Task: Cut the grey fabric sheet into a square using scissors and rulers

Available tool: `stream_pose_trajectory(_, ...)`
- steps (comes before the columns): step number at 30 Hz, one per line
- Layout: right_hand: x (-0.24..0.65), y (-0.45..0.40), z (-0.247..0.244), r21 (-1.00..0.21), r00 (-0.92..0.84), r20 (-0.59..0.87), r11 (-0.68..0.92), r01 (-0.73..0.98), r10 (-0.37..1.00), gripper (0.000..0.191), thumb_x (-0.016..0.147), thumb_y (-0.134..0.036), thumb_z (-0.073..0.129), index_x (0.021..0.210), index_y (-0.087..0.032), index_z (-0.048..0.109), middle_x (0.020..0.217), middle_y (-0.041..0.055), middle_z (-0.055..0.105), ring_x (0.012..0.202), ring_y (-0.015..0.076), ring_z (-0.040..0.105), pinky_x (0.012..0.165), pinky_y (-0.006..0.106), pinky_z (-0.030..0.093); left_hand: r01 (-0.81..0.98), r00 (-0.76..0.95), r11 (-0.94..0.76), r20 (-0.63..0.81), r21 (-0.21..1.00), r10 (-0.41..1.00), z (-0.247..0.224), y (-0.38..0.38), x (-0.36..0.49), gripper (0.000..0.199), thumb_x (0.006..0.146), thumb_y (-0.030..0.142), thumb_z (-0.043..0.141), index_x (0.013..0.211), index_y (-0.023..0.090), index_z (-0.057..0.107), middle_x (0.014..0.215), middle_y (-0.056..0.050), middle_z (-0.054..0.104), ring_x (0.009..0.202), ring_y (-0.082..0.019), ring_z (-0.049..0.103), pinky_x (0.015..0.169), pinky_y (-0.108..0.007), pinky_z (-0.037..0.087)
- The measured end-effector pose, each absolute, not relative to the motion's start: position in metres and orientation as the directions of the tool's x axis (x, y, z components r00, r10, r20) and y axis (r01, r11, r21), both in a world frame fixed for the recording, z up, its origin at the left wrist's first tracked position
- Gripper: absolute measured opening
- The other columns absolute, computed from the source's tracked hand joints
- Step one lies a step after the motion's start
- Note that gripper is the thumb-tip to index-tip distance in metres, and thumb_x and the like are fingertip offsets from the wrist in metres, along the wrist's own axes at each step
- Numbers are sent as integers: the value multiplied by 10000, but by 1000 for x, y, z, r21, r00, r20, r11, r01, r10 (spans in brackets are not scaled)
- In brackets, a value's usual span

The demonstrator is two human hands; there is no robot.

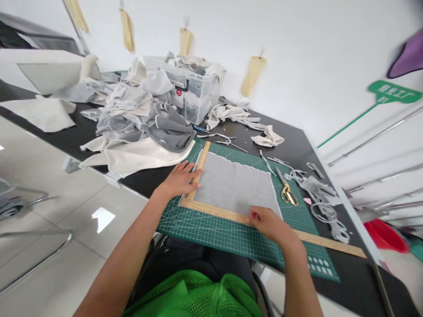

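Observation:
A grey piece of cloth (236,182) with a wavy far edge lies flat on a green cutting mat (214,233). Along its left and near sides runs an L-shaped wooden ruler (216,211). My left hand (180,180) lies with fingers spread across the ruler's shorter arm, pressing it down at the cloth's left side. Over the long arm, near the cloth's front edge, my right hand (264,220) has its fingers curled together; whatever is between them is hidden. Gold-handled scissors (288,193) rest on the mat right of the cloth.
A heap of grey and cream cloth (132,114) covers the table's left part. Behind it stands a clear plastic bin (198,94) full of cloth. Scraps and strips (325,207) lie at the right, a pen (200,129) at the back. Yellow glove shapes (253,75) hang on the wall.

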State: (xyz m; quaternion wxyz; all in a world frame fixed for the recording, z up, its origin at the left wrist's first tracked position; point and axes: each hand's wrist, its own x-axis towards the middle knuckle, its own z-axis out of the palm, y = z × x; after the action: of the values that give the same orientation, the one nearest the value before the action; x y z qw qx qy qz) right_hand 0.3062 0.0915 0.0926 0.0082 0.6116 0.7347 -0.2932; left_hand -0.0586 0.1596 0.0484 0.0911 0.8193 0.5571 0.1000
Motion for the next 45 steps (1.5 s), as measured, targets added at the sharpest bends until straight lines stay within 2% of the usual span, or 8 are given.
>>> stream_pose_trajectory(7,305,90,93,-426,-244,-375,67,902,894,176,849,-328,634,732,-201,596,652,-5,593,650,169,525,586,271,325,905,355,-357,49,232,933,50,159,-58,609,940,545,564,1520,384,469,1618,-44,370,1533,-356,264,1263,-528,185)
stream_pose_trajectory(16,310,94,84,-420,-275,-355,110,901,894,194,854,-337,612,709,-214,572,636,-4,594,641,177,518,583,273,332,899,344,-346,55,268,937,48,160,-58,623,934,544,587,1524,393,456,1626,-38,367,1541,-351,248,1264,-544,182)
stream_pose_trajectory(27,315,98,76,-403,-292,-344,141,904,892,192,847,-349,582,711,-214,577,628,-5,597,639,183,523,590,281,330,897,351,-360,82,257,933,52,158,-58,621,928,563,585,1513,385,474,1606,-44,388,1525,-357,277,1259,-533,196)
stream_pose_trajectory(45,313,100,78,-348,-282,-392,142,927,876,263,842,-447,538,693,-230,546,618,9,607,633,202,538,591,295,346,889,341,-351,85,294,936,48,157,-60,612,933,577,566,1503,369,490,1619,-41,382,1534,-365,256,1266,-545,174)
